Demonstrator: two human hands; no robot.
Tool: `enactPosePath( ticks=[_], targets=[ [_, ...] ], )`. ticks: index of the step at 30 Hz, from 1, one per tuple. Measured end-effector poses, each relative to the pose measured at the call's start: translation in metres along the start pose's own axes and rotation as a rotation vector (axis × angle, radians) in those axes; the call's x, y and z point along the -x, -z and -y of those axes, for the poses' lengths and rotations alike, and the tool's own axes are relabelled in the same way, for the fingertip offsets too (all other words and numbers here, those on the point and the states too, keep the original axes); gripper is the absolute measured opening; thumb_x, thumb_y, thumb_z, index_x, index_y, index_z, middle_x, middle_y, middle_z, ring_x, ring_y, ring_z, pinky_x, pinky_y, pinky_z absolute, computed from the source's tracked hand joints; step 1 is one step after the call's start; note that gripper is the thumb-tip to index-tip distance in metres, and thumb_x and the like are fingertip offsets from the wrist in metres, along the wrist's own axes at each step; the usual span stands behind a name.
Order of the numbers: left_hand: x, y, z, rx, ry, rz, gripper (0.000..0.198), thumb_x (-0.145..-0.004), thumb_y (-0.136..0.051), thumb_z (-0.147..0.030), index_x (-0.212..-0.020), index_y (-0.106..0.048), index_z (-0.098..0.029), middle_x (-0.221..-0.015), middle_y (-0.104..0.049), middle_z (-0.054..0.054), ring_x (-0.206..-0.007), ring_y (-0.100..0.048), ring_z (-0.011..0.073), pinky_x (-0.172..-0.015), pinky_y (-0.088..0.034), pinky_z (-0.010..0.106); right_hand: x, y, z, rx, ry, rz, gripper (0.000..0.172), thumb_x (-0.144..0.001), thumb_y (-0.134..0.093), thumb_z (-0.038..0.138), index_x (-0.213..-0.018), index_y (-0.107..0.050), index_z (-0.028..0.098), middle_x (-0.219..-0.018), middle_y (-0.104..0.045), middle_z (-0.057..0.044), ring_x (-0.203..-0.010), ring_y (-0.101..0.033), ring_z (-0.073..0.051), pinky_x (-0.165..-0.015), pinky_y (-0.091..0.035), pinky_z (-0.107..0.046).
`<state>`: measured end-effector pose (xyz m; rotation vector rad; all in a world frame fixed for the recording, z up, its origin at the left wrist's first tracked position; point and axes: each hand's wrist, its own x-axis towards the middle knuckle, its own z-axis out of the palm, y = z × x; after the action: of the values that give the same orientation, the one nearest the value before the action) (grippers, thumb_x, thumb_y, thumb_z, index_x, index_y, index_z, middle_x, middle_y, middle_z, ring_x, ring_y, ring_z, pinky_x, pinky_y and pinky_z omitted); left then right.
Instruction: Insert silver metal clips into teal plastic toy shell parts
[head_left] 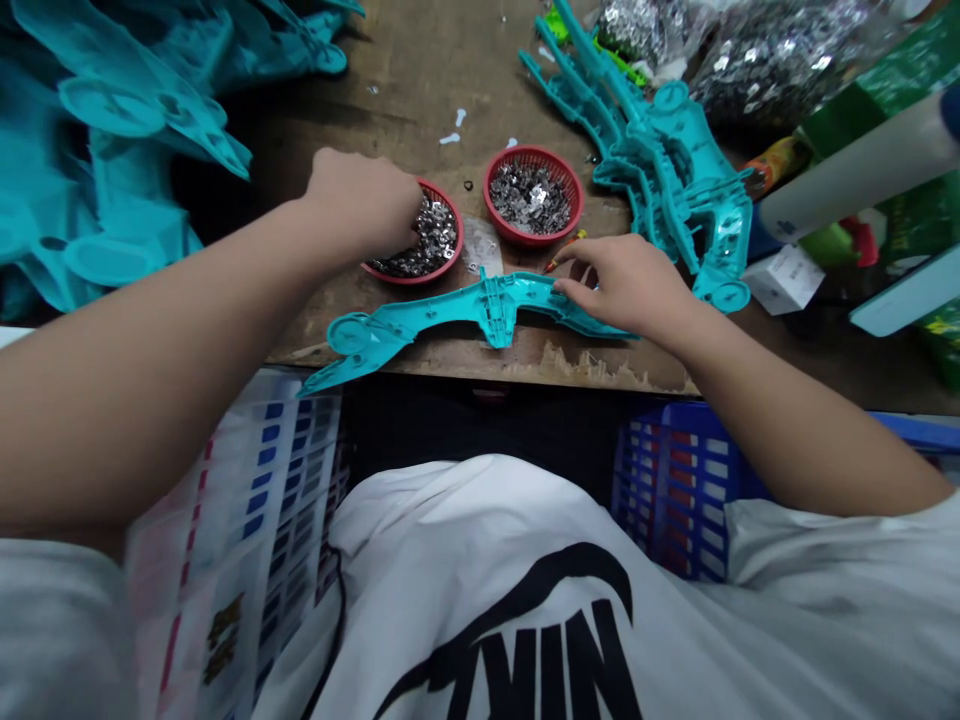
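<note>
My left hand (364, 205) reaches into a small red plastic basket (412, 279), its fingers buried among shiny metal pieces (433, 240). Whether they grip any pieces is hidden. A second red basket (517, 232) of similar metal pieces sits to the right, apart from both hands. My right hand (626, 285) holds a long teal moulded plastic part (480, 308) lying flat on the table, its fingers on the right end. A small orange-and-yellow object (562, 252) lies just beyond those fingers.
The worn wooden table (480, 365) has a ragged front edge. A heap of teal plastic parts (97, 170) lies at the left, with more (667, 170) at the right. Bags of metal pieces (780, 60) sit behind them. A blue crate (675, 490) stands below the table.
</note>
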<state>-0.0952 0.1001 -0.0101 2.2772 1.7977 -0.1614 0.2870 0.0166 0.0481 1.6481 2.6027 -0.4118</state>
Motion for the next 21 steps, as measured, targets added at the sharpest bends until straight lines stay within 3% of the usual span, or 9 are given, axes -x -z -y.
enactPosePath(
  ticks=[7,13,17,19,21],
  targets=[
    [-0.001,0.001,0.005,-0.040,-0.086,-0.033,0.071,-0.105,-0.067,-0.092,-0.132,-0.098,-0.033,-0.120,-0.085,0.015,-0.121,-0.061,0.0390,-0.117,-0.058,0.084,0.000,0.004,-0.001,0.005,0.002,0.009,0.038,-0.118,-0.081,0.051,-0.145,-0.095,0.028,-0.120,-0.097,-0.015,-0.115,-0.087,-0.044,-0.096,-0.063,-0.051],
    [-0.001,0.017,0.007,0.019,-0.086,-0.076,0.043,-0.094,-0.092,-0.069,-0.120,-0.099,-0.035,-0.102,-0.081,0.011,-0.104,-0.062,0.0357,-0.116,-0.067,0.077,-0.001,0.006,-0.005,0.024,0.006,0.004,0.038,-0.119,-0.074,0.044,-0.145,-0.095,0.029,-0.127,-0.097,-0.015,-0.122,-0.087,-0.046,-0.098,-0.066,-0.055],
    [0.006,0.027,-0.019,0.396,-0.191,-0.222,0.021,-0.089,-0.096,-0.050,-0.101,-0.094,-0.032,-0.087,-0.080,0.004,-0.094,-0.064,0.0283,-0.114,-0.071,0.058,0.002,0.013,0.002,0.031,-0.002,-0.080,0.051,-0.121,-0.070,0.044,-0.166,-0.089,0.031,-0.153,-0.093,-0.018,-0.143,-0.084,-0.051,-0.111,-0.069,-0.063],
    [0.019,0.028,-0.045,0.704,-0.232,-0.192,0.019,-0.090,-0.095,-0.045,-0.095,-0.091,-0.027,-0.087,-0.082,0.004,-0.086,-0.068,0.0234,-0.102,-0.072,0.048,0.004,0.019,0.012,0.018,0.041,-0.114,0.060,-0.124,-0.067,0.045,-0.181,-0.079,0.036,-0.167,-0.088,-0.016,-0.157,-0.079,-0.049,-0.122,-0.068,-0.064],
    [0.036,0.025,-0.073,1.001,-0.235,-0.088,0.022,-0.093,-0.096,-0.042,-0.099,-0.090,-0.022,-0.086,-0.082,0.006,-0.078,-0.072,0.0205,-0.085,-0.072,0.042,0.007,0.023,0.023,0.027,0.123,-0.110,0.065,-0.128,-0.061,0.046,-0.191,-0.070,0.040,-0.178,-0.083,-0.011,-0.168,-0.073,-0.044,-0.132,-0.064,-0.061]
  ],
)
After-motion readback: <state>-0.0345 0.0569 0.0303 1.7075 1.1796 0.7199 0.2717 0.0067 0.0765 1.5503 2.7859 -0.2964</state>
